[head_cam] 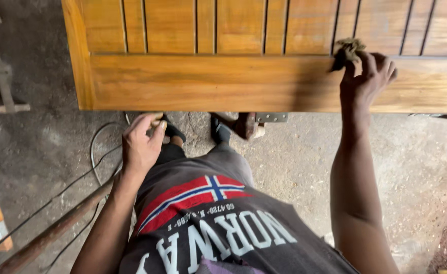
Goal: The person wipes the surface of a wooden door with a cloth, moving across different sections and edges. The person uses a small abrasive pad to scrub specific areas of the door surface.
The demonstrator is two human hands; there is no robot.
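Rubbing stain/finish into wooden door panel [264, 81], laid flat w/ bottom rail nearest. Right hand [368, 76] pinching dark rag [346, 50] btwn thumb and fingers, pressing it at groove end where slats meet rail. Left hand [141, 144] hanging below door edge, fingers curled loosely, gripping nothing clearly visible. Probably mid-wipe; next stroke needing even pressure along grain, keeping rag bunched, not snagging in grooves.

The right hand [368, 76] is reaching forward with the arm stretched out, fingers pinching closed. The left hand [141, 144] is hanging lower, wrist bent, fingers curling loosely inward.
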